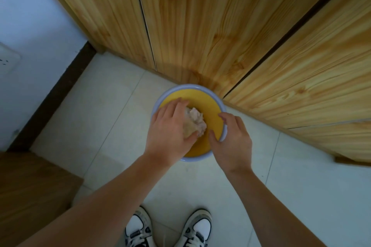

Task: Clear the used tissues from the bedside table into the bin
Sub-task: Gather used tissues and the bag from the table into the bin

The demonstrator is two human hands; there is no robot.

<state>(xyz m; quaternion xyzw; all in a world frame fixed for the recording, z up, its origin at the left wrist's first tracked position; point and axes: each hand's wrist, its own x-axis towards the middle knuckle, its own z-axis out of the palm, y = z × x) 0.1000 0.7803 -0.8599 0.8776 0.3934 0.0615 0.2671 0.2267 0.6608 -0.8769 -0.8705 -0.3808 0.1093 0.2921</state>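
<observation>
Head view: crumpled white tissue wad (195, 119) above round yellow-lined, pale-rimmed bin (200, 98).
Left hand (168, 128) curls its fingers round the wad; right hand (232, 142) grips the bin's rim.

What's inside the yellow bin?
The bin shows its yellow inner wall. The left hand holds a tissue wad over the opening, hiding the bottom. The right hand grips the rim.

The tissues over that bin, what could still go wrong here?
The left hand holds the tissues as one loose wad above the bin; a piece might drop off onto the floor. The right hand seems to grip the bin's rim, so a pull could tip it.
</observation>
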